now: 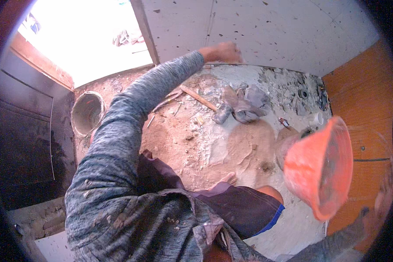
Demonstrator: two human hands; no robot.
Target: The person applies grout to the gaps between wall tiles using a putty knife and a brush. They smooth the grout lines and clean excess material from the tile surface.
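Head view: left hand (222, 51) pressed closed against the white wall (266, 30) at its base. Right hand (386, 192) gripping the orange bowl (321, 168) at the rim, tilted. Best kept level above the dusty floor (196, 139); bucket (87, 112) well apart.

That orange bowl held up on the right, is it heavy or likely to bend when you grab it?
The orange bowl looks like thin plastic, so probably light and a bit flexible at the rim. The right hand seems to hold it up tilted by one edge, which suggests little weight. Its inside looks smeared grey, so it may feel gritty rather than slippery.
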